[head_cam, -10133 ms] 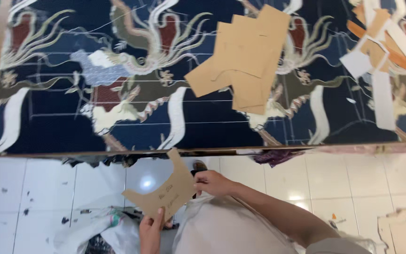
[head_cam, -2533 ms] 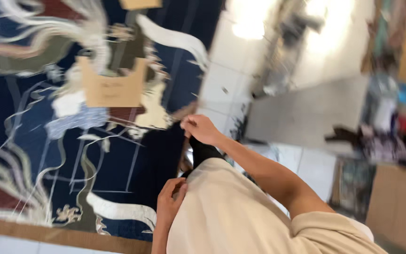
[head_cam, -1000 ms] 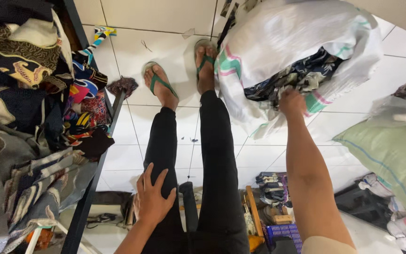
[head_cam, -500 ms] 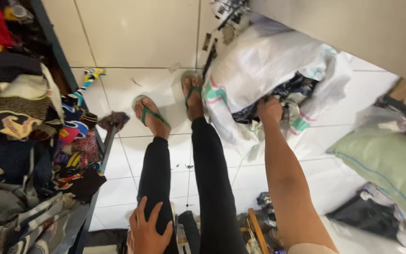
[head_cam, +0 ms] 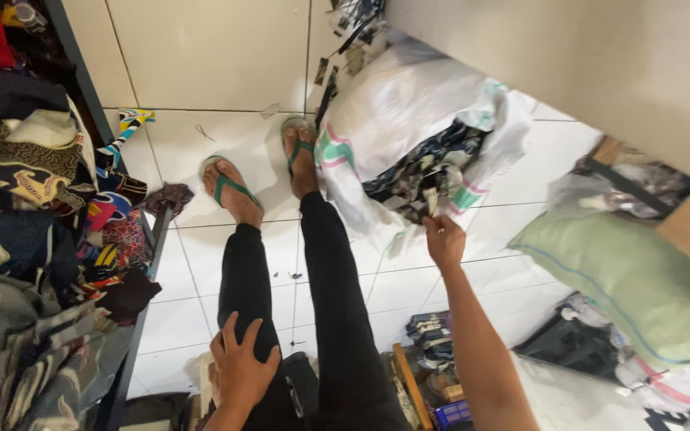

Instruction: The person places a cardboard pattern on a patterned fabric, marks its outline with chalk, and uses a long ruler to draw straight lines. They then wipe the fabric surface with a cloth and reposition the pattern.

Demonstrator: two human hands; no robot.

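Fabric scraps [head_cam: 429, 172] spill from a white woven sack [head_cam: 397, 104] at upper center, where the right hand [head_cam: 444, 239] pinches 1 pale strip [head_cam: 431, 201]. Lower left, the left hand [head_cam: 241, 369] rests spread, fingers loose, on a black-trousered thigh [head_cam: 247, 279].

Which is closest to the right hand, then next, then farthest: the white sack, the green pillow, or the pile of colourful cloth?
From the right hand:
1. White sack, just above it.
2. Green pillow, to its right.
3. Colourful cloth pile, far left.
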